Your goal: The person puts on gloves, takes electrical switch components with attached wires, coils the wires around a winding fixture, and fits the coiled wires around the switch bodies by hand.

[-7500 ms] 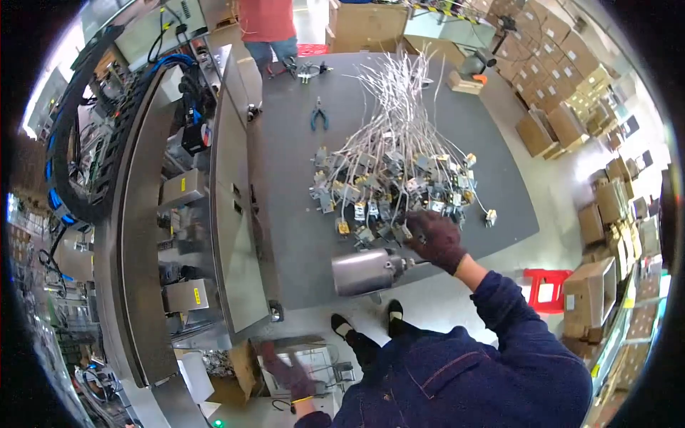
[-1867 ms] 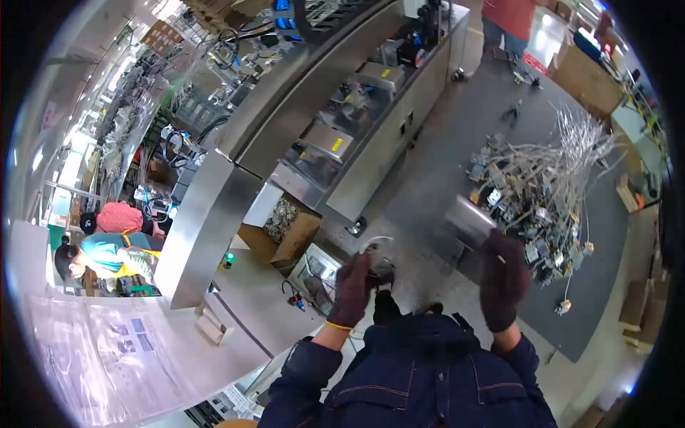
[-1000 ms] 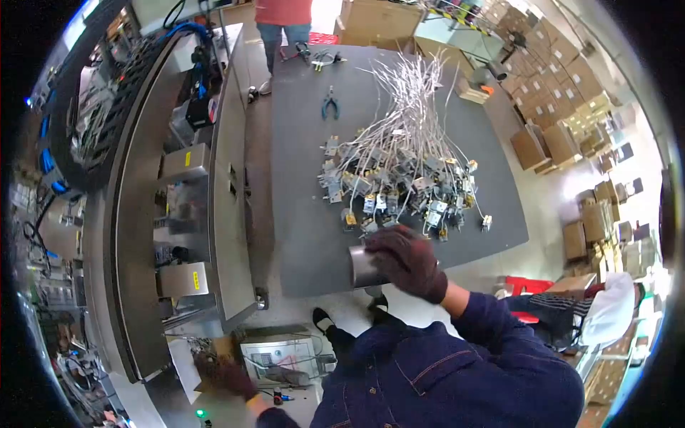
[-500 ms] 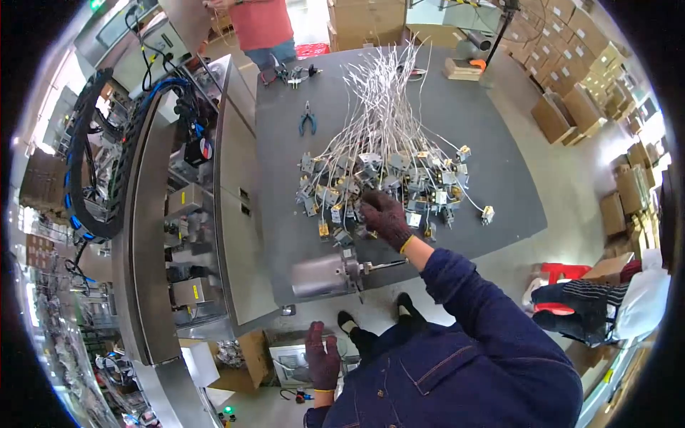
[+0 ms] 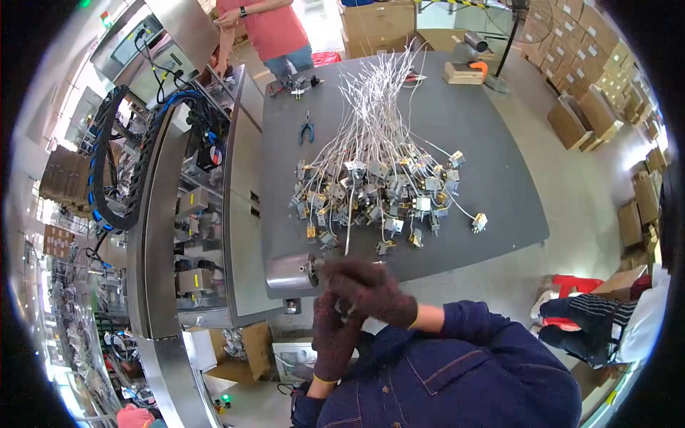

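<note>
My right hand (image 5: 374, 294), in a dark maroon knit glove, is closed in front of the table's near edge. Below it and touching it is my left hand (image 5: 334, 339), in a matching glove, with its fingers bent upward. A small wired metal part (image 5: 344, 311) shows between them, mostly hidden by the fingers. One pale wire (image 5: 349, 232) stretches from the pile toward my right hand. Just left of the hands, a shiny metal cylinder (image 5: 289, 272) lies at the table edge, its right end partly covered. Beyond lies a heap of small metal box-shaped parts (image 5: 378, 189) with long pale wires (image 5: 374, 93).
Blue-handled pliers (image 5: 306, 128) lie on the dark table (image 5: 474, 121). A wooden block with an orange piece (image 5: 465, 73) is at the back right. A metal machine cabinet (image 5: 246, 242) borders the left side. A person (image 5: 267, 32) stands behind the table.
My right hand has left the heap and come back toward my body. My left hand has risen to meet it. A wire now trails from the heap toward them.
</note>
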`<state>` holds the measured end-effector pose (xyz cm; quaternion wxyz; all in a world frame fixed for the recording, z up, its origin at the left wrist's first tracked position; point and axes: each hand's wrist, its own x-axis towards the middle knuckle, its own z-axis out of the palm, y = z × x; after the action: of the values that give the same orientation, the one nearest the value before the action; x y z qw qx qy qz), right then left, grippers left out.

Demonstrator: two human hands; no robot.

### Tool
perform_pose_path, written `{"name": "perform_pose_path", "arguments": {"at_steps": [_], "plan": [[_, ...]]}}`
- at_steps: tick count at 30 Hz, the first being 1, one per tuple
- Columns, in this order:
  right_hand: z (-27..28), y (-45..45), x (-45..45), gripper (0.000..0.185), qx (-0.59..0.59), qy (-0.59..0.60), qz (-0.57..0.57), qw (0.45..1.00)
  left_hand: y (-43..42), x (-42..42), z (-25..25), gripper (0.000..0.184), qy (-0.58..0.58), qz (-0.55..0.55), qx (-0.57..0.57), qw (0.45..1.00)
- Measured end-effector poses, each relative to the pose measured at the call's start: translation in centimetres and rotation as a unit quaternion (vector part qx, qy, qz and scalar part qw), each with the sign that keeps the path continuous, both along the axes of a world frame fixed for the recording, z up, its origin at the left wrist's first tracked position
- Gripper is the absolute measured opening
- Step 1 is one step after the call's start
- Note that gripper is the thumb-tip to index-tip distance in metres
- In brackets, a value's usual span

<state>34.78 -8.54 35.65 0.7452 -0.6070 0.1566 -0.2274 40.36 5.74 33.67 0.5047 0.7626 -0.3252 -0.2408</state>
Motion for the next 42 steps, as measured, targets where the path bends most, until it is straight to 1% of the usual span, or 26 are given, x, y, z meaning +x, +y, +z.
{"name": "perform_pose_path", "arguments": {"at_steps": [3, 4, 7, 8, 9, 10, 11, 13, 15, 16, 17, 19, 20, 21, 23, 25, 26, 28, 29, 31, 33, 35, 37, 39, 40, 42], "plan": [[-1.8, -0.1, -0.4, 0.029, -0.123, -0.037, 0.059, 0.990, 1.7, -0.8, -2.9, 0.041, 0.114, -0.020, 0.165, 0.979], [-2.3, -0.3, -0.4, 0.028, -0.151, -0.046, 0.103, 0.982, 3.9, -1.7, -7.6, 0.032, -0.215, -0.012, 0.114, 0.970], [-0.3, -5.4, 0.4, 0.029, -0.193, 0.004, 0.005, 0.981, 9.3, -2.4, -11.6, 0.030, -0.059, -0.052, 0.262, 0.962], [1.0, -5.5, 0.6, 0.029, -0.187, 0.001, 0.016, 0.982, 13.4, -3.2, -15.6, 0.031, -0.122, -0.072, 0.276, 0.951], [2.6, -5.5, 0.7, 0.029, -0.113, 0.026, 0.050, 0.992, 17.6, -4.2, -19.3, 0.032, -0.185, -0.096, 0.289, 0.934], [3.3, -5.4, 0.9, 0.030, -0.039, 0.051, 0.082, 0.995, 20.0, -4.8, -20.4, 0.033, -0.082, -0.057, 0.374, 0.922], [2.4, -4.3, 1.5, 0.030, -0.036, 0.050, 0.086, 0.994, 21.3, -5.0, -20.4, 0.035, 0.022, -0.019, 0.450, 0.893], [-0.5, -0.2, 3.8, 0.033, -0.147, -0.050, 0.230, 0.961, 24.1, -5.9, -19.2, 0.035, 0.028, -0.015, 0.491, 0.870], [-1.9, 2.8, 5.9, 0.034, -0.092, -0.028, 0.322, 0.942, 28.5, -6.5, -20.1, 0.034, 0.036, -0.012, 0.530, 0.847], [-2.7, 3.7, 5.9, 0.034, -0.091, -0.028, 0.324, 0.941, 33.0, -6.5, -23.3, 0.032, 0.002, -0.105, 0.518, 0.849], [-3.5, 4.7, 5.9, 0.035, 0.052, 0.012, 0.341, 0.939, 35.9, -6.2, -24.8, 0.030, -0.033, -0.196, 0.500, 0.843], [-3.0, 5.0, 6.1, 0.037, 0.190, 0.053, 0.352, 0.915, 37.7, -5.7, -23.0, 0.024, -0.047, -0.184, 0.553, 0.812], [-1.7, 4.7, 4.9, 0.040, 0.221, 0.098, 0.371, 0.897, 43.2, -6.0, -27.3, 0.024, -0.108, -0.202, 0.472, 0.851], [-1.1, 4.6, 4.0, 0.043, 0.252, 0.146, 0.389, 0.874, 36.3, -4.6, -17.7, 0.025, -0.011, -0.132, 0.536, 0.834], [-1.6, 4.8, 3.4, 0.046, 0.224, 0.097, 0.366, 0.898, 36.4, -3.8, -17.6, 0.025, -0.028, -0.182, 0.633, 0.752], [-1.5, 4.2, 2.6, 0.043, 0.010, 0.126, 0.351, 0.928, 36.8, -3.2, -18.1, 0.025, -0.032, -0.195, 0.633, 0.748], [-2.2, 3.4, 2.2, 0.047, -0.197, 0.019, 0.303, 0.932, 37.1, -3.0, -18.3, 0.025, -0.037, -0.211, 0.636, 0.741], [-2.1, 0.2, 1.0, 0.047, -0.331, 0.054, 0.288, 0.897, 38.1, -3.2, -19.2, 0.026, -0.037, -0.220, 0.648, 0.728], [-4.2, -2.4, 0.1, 0.044, -0.561, 0.026, 0.187, 0.806, 38.5, -3.5, -19.9, 0.027, -0.039, -0.229, 0.660, 0.714], [-8.1, -5.5, -0.3, 0.041, -0.752, -0.002, 0.072, 0.656, 38.8, -3.9, -21.4, 0.028, -0.006, -0.226, 0.654, 0.722], [-9.5, -6.8, 0.1, 0.030, -0.512, 0.165, 0.043, 0.842, 38.8, -4.0, -22.2, 0.030, 0.022, -0.225, 0.649, 0.727], [-10.0, -2.9, -1.5, 0.026, -0.656, 0.183, 0.200, 0.705, 36.8, -3.5, -22.5, 0.030, 0.006, -0.164, 0.621, 0.766], [-3.2, -3.4, -1.1, 0.033, -0.651, 0.096, 0.230, 0.717, 34.4, -3.7, -22.7, 0.031, 0.012, -0.176, 0.606, 0.776], [1.7, -6.9, 1.7, 0.029, -0.588, 0.085, 0.397, 0.700, 30.3, -2.9, -22.8, 0.032, 0.010, -0.204, 0.569, 0.797], [0.3, -8.2, 2.8, 0.029, -0.592, 0.081, 0.395, 0.697, 27.0, -2.4, -21.2, 0.031, -0.006, -0.177, 0.561, 0.808], [-6.6, -11.3, 4.9, 0.035, -0.632, 0.292, 0.244, 0.675, 22.3, -1.7, -20.2, 0.030, 0.014, -0.124, 0.501, 0.856]]}}
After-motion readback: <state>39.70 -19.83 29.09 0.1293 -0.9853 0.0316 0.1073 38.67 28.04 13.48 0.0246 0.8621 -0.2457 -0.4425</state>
